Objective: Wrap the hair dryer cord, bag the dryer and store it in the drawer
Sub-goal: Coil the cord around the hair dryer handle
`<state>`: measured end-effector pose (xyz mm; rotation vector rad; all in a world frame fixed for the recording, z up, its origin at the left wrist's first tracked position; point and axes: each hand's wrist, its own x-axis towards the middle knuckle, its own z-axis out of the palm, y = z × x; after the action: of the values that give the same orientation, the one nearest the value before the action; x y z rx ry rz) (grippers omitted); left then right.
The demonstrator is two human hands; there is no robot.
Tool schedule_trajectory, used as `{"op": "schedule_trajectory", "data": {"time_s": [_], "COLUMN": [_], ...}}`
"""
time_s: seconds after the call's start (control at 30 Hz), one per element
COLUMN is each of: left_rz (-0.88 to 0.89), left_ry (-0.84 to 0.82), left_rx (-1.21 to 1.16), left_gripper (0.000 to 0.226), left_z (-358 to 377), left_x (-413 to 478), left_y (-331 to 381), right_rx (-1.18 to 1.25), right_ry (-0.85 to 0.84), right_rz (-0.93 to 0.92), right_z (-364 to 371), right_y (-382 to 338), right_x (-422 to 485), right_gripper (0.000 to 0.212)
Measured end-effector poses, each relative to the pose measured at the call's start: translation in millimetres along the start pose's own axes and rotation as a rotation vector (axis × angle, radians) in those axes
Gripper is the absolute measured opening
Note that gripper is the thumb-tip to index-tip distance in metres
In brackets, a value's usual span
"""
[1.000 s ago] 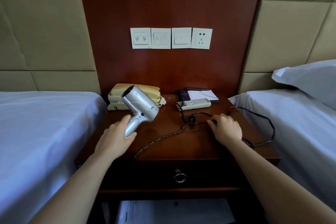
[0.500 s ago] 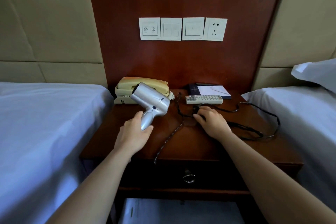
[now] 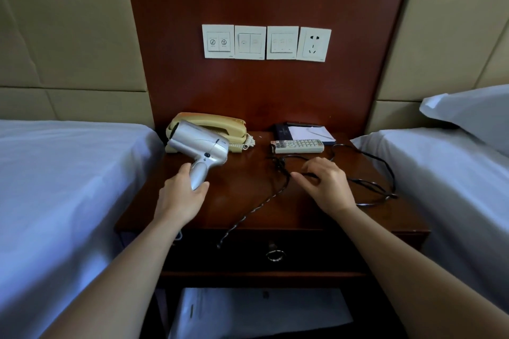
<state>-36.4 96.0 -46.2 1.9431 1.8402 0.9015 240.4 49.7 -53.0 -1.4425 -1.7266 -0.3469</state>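
Two hands are busy: the left hand [image 3: 181, 198] grips the hair dryer [image 3: 201, 147] by its handle over the nightstand [image 3: 242, 195], the right hand [image 3: 327, 187] pinches the cord [image 3: 259, 202] sprawled there, whose knotted slack may snag the remote [image 3: 298, 146] when gathered.

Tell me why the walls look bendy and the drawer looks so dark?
Head view: the wide lens bows the edges of the wooden wall panel; the drawer front sits in shadow under the nightstand top, which shows a soft sheen; the hair dryer looks sharp, unblurred.
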Motion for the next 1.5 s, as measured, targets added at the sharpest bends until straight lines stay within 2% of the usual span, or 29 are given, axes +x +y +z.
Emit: {"op": "schedule_trajectory", "data": {"time_s": [0.13, 0.23, 0.5, 0.83, 1.07, 1.2, 1.37, 1.5], "left_rz": [-0.012, -0.006, 0.044, 0.12, 0.138, 0.109, 0.073, 0.082], "left_ry": [0.042, 0.07, 0.05, -0.067, -0.093, -0.072, -0.038, 0.011], "left_rx": [-0.04, -0.057, -0.084, -0.006, 0.021, -0.036, -0.123, -0.232], "left_gripper": [0.044, 0.044, 0.044, 0.038, 0.038, 0.037, 0.035, 0.031], "left_z": [-1.2, -1.6, 2.0, 15.4, 28.8, 33.7, 34.8, 24.4], "left_x": [-2.5, -3.2, -8.3, -17.7, -17.0, -12.7, -4.7, -0.3], "left_y": [1.0, 7.0, 24.9, 39.0, 48.9, 49.5, 47.0, 50.6], "right_rx": [-0.176, -0.239, -0.334, -0.278, -0.213, -0.171, -0.362, -0.601], "right_ry": [0.019, 0.051, 0.109, -0.088, -0.23, -0.24, -0.186, -0.318], "right_rz": [-0.141, -0.233, -0.308, -0.212, -0.063, 0.051, 0.155, 0.252], "right_z": [-7.6, -14.1, -25.8, -34.0, -5.7, 8.7, 11.4, 11.2], "right_y": [3.7, 3.7, -8.2, -5.7, 5.8, 5.3, 6.0, -0.2], "right_x": [-7.0, -7.6, 0.4, -13.1, -3.0, 1.9, 2.5, 1.7], "right_gripper": [0.038, 0.038, 0.035, 0.036, 0.03, 0.029, 0.03, 0.033]}}
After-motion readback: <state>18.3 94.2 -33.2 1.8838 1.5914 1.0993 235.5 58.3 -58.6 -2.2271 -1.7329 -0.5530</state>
